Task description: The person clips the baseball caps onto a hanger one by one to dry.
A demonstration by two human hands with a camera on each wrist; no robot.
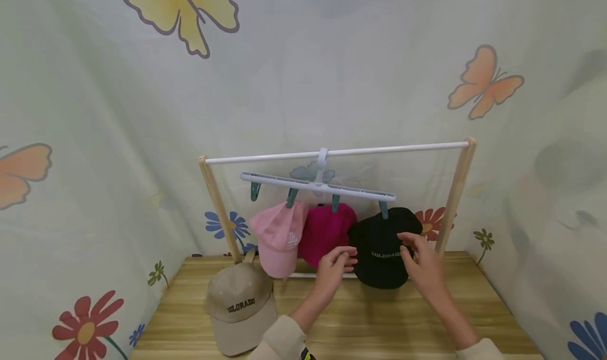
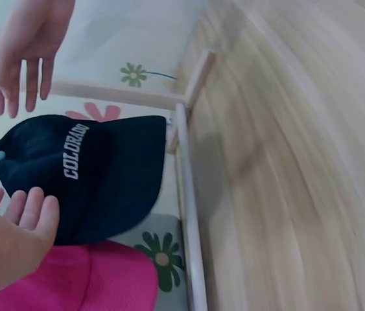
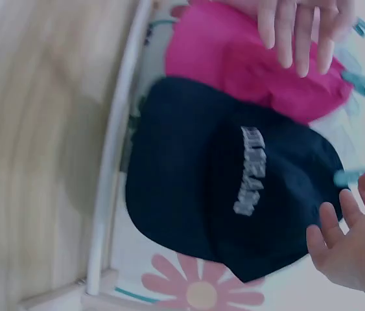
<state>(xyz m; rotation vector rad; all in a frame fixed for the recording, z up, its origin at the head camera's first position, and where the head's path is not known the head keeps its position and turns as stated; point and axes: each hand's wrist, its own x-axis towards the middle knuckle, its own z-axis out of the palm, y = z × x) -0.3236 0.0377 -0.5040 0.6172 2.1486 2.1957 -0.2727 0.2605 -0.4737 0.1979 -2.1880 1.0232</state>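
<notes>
A black cap (image 1: pixel 379 239) lettered COLORADO hangs from a green clip (image 1: pixel 383 210) at the right end of a white clip hanger (image 1: pixel 317 185). On either side of it are my left hand (image 1: pixel 333 270) and my right hand (image 1: pixel 423 265), fingers relaxed and holding nothing. The right wrist view shows the right hand (image 3: pixel 357 236) near the cap's crown. In the left wrist view the left hand (image 2: pixel 13 240) overlaps the crown's edge; whether it touches, I cannot tell. Beside the black cap hang a magenta cap (image 1: pixel 327 231) and a pink cap (image 1: pixel 278 236) from other clips.
A beige COLORADO cap (image 1: pixel 242 307) sits at the left of the wooden table (image 1: pixel 379 328). The hanger hooks over the white rail (image 1: pixel 403 149) of a wooden-sided rack. A free clip (image 1: pixel 255 191) is at the hanger's left end. Behind stands a printed curtain (image 1: pixel 332 75).
</notes>
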